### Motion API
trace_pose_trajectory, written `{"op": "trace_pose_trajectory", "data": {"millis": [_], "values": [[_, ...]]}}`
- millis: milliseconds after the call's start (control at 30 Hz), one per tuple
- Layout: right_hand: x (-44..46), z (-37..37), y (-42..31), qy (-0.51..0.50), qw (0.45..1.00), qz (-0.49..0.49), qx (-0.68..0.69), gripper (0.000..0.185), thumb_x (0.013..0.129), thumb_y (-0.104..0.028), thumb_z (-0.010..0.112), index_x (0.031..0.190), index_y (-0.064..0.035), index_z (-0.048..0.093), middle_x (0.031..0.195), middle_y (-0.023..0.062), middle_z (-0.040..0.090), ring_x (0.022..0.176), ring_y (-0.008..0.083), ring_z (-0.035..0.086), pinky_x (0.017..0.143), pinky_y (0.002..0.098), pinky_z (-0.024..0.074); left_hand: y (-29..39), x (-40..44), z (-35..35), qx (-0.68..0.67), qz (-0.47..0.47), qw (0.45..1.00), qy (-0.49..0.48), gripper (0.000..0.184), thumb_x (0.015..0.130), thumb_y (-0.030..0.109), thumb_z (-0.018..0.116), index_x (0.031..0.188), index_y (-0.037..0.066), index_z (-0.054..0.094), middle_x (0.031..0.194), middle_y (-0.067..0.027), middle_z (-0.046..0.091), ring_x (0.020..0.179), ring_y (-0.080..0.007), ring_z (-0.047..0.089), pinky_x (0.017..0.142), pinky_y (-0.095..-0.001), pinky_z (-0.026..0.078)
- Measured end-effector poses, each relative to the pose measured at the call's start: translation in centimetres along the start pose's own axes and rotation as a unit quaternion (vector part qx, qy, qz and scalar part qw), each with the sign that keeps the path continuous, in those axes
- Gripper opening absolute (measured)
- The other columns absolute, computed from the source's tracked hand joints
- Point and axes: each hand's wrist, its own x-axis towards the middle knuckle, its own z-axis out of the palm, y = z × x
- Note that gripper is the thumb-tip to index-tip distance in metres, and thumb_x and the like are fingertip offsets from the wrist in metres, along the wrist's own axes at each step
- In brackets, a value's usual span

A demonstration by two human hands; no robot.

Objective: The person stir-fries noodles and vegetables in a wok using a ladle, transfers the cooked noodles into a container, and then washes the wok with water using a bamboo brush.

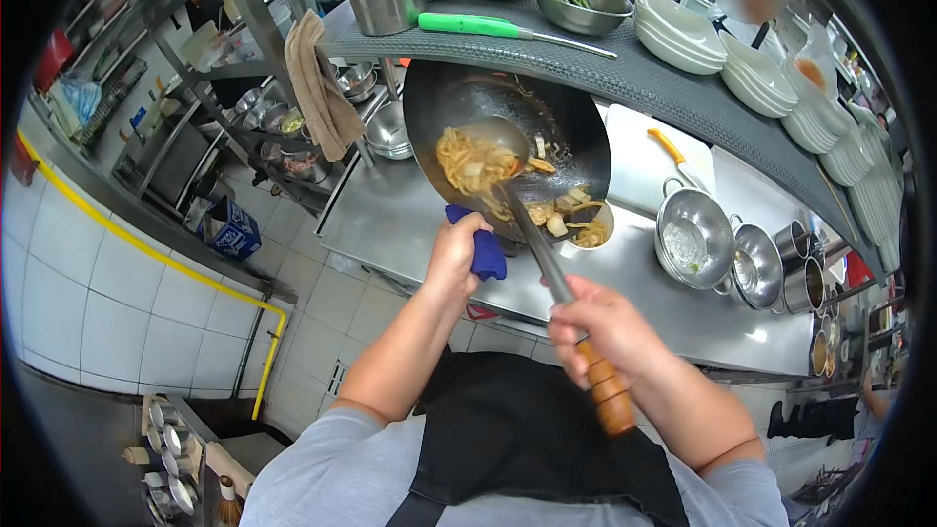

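Observation:
My left hand [456,254] is closed around a blue cloth [488,246] at the near rim of a large dark wok [571,112], which is tilted toward me. My right hand [600,324] grips the long handle of a ladle [535,242], between its metal shaft and wooden end. The ladle's bowl lies inside the wok, beside a heap of noodles [468,161]. More noodles and pale chunks [556,215] sit at the wok's lower rim. Just under that rim, a white bowl [607,220] holds some noodles.
A grey shelf [625,73] above the steel counter [381,224] carries metal bowls, a green-handled tool [468,25] and stacked white dishes [678,29]. Right of the wok are a cutting board [634,151], a yellow-handled knife [668,147] and strainers [695,224]. Another person [756,24] stands behind the shelf.

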Motion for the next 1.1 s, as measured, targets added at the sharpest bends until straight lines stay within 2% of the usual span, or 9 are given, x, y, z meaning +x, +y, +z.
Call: {"op": "trace_pose_trajectory", "data": {"millis": [67, 100, 300, 467, 700, 767, 967, 1033, 1100], "values": [[-0.1, -2.4, -1.6, -0.042, 0.993, -0.019, 0.104, 0.015, 0.093, -0.011, 0.051, 0.107, -0.0075, 0.045, 0.066, 0.0018, 0.049, 0.041, 0.0133, 0.048, 0.033, 0.0286, 0.0396, 0.0, 0.3, -0.9, 0.005, -0.019, 1.0, -0.014, 0.015, 0.072, 0.007, 0.061, 0.085, 0.002, 0.054, 0.071, -0.009, 0.058, 0.06, -0.0196, 0.058, 0.054, -0.0302, 0.048], [0.1, -3.3, -1.8, -0.096, 0.98, -0.017, 0.171, 0.02, 0.095, -0.01, 0.048, 0.114, -0.0057, 0.048, 0.068, 0.0029, 0.047, 0.04, 0.0137, 0.046, 0.032, 0.0293, 0.0391, 0.2, 0.1, -1.0, 0.005, -0.022, 1.0, -0.014, 0.015, 0.072, 0.007, 0.061, 0.085, 0.002, 0.054, 0.071, -0.009, 0.058, 0.06, -0.0196, 0.058, 0.054, -0.0302, 0.048], [-1.5, -5.6, -0.2, -0.116, 0.97, -0.051, 0.209, 0.035, 0.095, -0.01, 0.044, 0.13, -0.0033, 0.045, 0.067, 0.0026, 0.044, 0.038, 0.0134, 0.044, 0.031, 0.0299, 0.0392, 2.6, -0.2, -2.4, 0.025, -0.08, 0.996, 0.011, 0.021, 0.072, 0.017, 0.062, 0.087, 0.003, 0.057, 0.071, -0.0093, 0.061, 0.056, -0.0208, 0.057, 0.049, -0.0316, 0.048], [-4.8, -8.5, 0.8, -0.062, 0.974, -0.08, 0.203, 0.046, 0.094, -0.008, 0.044, 0.139, -0.0027, 0.037, 0.066, 0.0023, 0.043, 0.037, 0.0123, 0.045, 0.03, 0.0281, 0.0384, 3.8, 0.6, -3.7, 0.008, -0.063, 0.998, 0.015, 0.02, 0.073, 0.014, 0.059, 0.092, 0.007, 0.057, 0.073, -0.0073, 0.06, 0.06, -0.0176, 0.057, 0.049, -0.0303, 0.046], [-7.7, -12.9, 4.0, 0.055, 0.984, -0.126, 0.11, 0.055, 0.09, -0.005, 0.046, 0.143, -0.0016, 0.032, 0.06, 0.0031, 0.04, 0.033, 0.0124, 0.044, 0.027, 0.0265, 0.0372, 4.2, 2.0, -4.7, 0.01, -0.014, 1.0, 0.026, 0.016, 0.075, 0.013, 0.057, 0.09, 0.006, 0.056, 0.073, -0.0077, 0.059, 0.059, -0.018, 0.056, 0.048, -0.0293, 0.045], [-7.5, -14.5, 5.6, 0.075, 0.988, -0.116, 0.069, 0.058, 0.089, -0.003, 0.05, 0.144, -0.0044, 0.032, 0.062, 0.0024, 0.043, 0.036, 0.0129, 0.044, 0.032, 0.0257, 0.0382, 4.3, 2.3, -4.5, 0.011, -0.005, 0.999, 0.031, 0.015, 0.075, 0.013, 0.057, 0.088, 0.006, 0.055, 0.073, -0.0079, 0.059, 0.058, -0.0183, 0.055, 0.048, -0.0294, 0.045], [-4.1, -18.3, 12.4, 0.13, 0.984, -0.118, -0.013, 0.068, 0.086, 0.003, 0.053, 0.148, -0.0079, 0.03, 0.063, 0.0016, 0.047, 0.04, 0.0106, 0.044, 0.038, 0.0229, 0.0393, 4.2, 2.7, -3.6, 0.001, -0.012, 0.999, 0.045, 0.014, 0.074, 0.011, 0.059, 0.087, 0.007, 0.055, 0.071, -0.008, 0.059, 0.056, -0.0186, 0.055, 0.048, -0.0299, 0.045], [-3.2, -19.4, 14.5, 0.161, 0.977, -0.121, -0.065, 0.07, 0.083, 0.007, 0.052, 0.148, -0.0079, 0.032, 0.065, -0.0013, 0.049, 0.04, 0.0087, 0.043, 0.038, 0.0217, 0.0384, 4.2, 2.7, -3.3, 0.013, -0.016, 0.999, 0.043, 0.008, 0.074, 0.007, 0.06, 0.08, 0.005, 0.055, 0.074, -0.0065, 0.056, 0.063, -0.017, 0.056, 0.055, -0.0287, 0.045], [-2.8, -19.9, 15.7, 0.174, 0.972, -0.135, -0.085, 0.07, 0.083, 0.006, 0.052, 0.148, -0.0081, 0.032, 0.066, -0.0021, 0.049, 0.039, 0.0084, 0.043, 0.038, 0.022, 0.0384, 4.0, 2.7, -3.2, 0.015, -0.011, 0.999, 0.04, 0.008, 0.074, 0.007, 0.06, 0.079, 0.005, 0.055, 0.074, -0.0062, 0.056, 0.063, -0.0168, 0.055, 0.055, -0.0285, 0.045]]}}
